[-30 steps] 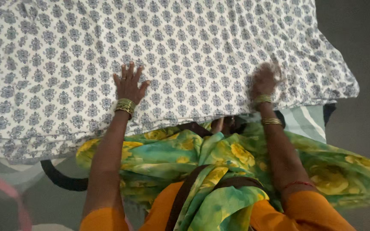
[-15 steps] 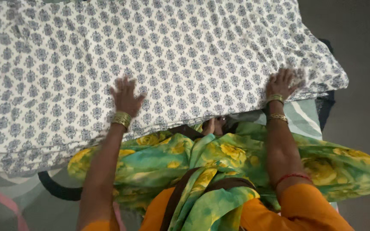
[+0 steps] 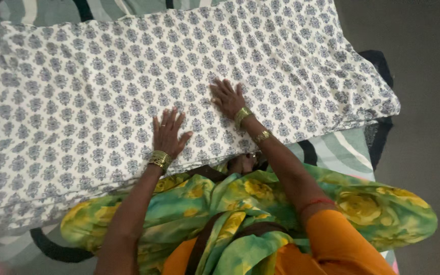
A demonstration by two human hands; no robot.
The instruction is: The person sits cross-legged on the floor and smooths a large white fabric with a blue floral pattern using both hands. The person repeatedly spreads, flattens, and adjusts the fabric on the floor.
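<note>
Big white printed cloth [image 3: 103, 102] is spread flat over a striped mat [image 3: 342, 147], running off the left edge. Left hand [image 3: 168, 133] and right hand [image 3: 227, 98] both lie flat on it, fingers spread, gripping nothing. Green floral sari [image 3: 240, 198] hides her lap.

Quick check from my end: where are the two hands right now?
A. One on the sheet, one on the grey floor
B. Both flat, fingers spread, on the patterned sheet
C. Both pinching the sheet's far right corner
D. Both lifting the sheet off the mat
B: the left hand and the right hand each lie palm down with fingers spread on the white patterned sheet, near its middle, gripping nothing.
</note>
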